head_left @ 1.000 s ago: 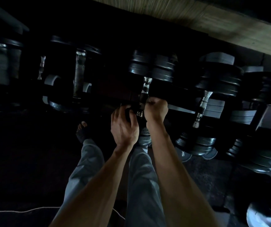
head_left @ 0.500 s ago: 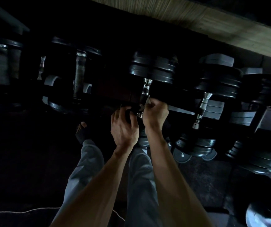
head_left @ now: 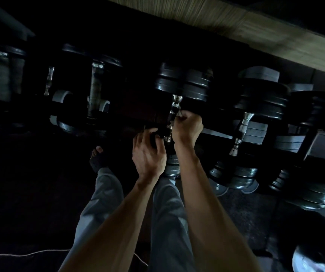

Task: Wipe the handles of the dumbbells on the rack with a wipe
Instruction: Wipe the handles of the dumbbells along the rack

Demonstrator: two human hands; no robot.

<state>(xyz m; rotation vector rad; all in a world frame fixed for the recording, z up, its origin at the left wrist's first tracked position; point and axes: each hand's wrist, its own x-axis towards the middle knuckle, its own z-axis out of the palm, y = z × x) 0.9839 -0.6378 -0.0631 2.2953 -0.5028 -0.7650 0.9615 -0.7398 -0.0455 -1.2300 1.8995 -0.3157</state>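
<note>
Grey trousers [head_left: 102,205] fill the bottom centre of the frame, with a white cord [head_left: 20,254] trailing over the dark floor at lower left and a sandalled foot [head_left: 98,158] just above the knees. Both bare forearms reach up from the bottom edge to the middle of the frame. The left hand [head_left: 148,154] has its fingers curled over the dark near end of a dumbbell, steadying it. The right hand [head_left: 187,126], a little higher, is closed in a fist against the chrome handle [head_left: 173,112], and a pale scrap at its upper fingers looks like the wipe [head_left: 179,112], pinched there. That handle runs up to stacked black plates [head_left: 183,85] at upper centre.

To the right another handle [head_left: 241,130] waits between its plates; further handles [head_left: 49,80] show dimly at upper left on the rack [head_left: 216,134]. A wooden beam [head_left: 236,26] crosses the top.

The light is poor, so patches of chrome could easily be missed. A small wipe may slip from the pinch on the ribbed handle. Should the left hand loosen, the dumbbell could roll and trap fingers, or drop toward the exposed foot below.
</note>
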